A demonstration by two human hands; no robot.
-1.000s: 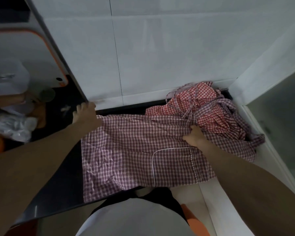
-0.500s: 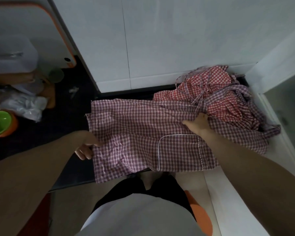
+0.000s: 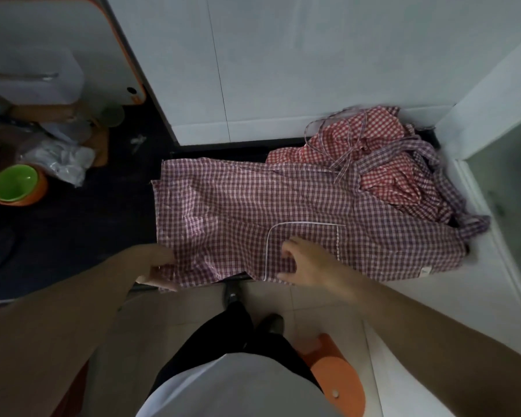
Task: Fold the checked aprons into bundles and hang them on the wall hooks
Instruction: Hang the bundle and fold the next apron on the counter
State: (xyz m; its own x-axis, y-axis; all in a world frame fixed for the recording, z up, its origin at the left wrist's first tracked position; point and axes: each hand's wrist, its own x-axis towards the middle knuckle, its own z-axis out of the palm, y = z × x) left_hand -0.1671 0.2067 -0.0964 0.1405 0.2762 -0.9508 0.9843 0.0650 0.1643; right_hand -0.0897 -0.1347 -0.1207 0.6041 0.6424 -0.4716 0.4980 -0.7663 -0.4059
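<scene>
Dark counter [image 3: 73,236] carries a spread purple-checked cotton apron [image 3: 253,206]; left hand [image 3: 155,267] pinches its near hem for folding, right hand [image 3: 306,263] rests open, flattening it.

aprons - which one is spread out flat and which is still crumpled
The purple checked apron with the white-piped pocket lies spread flat under both hands. The red checked apron sits crumpled in the back right corner, strings tangled.

A purple-and-white checked apron [image 3: 253,212] lies spread flat on the dark surface [image 3: 73,236], pocket up, its near edge hanging over the surface's front. A red checked apron [image 3: 382,158] sits crumpled at the surface's far right, straps tangled across it.
</scene>
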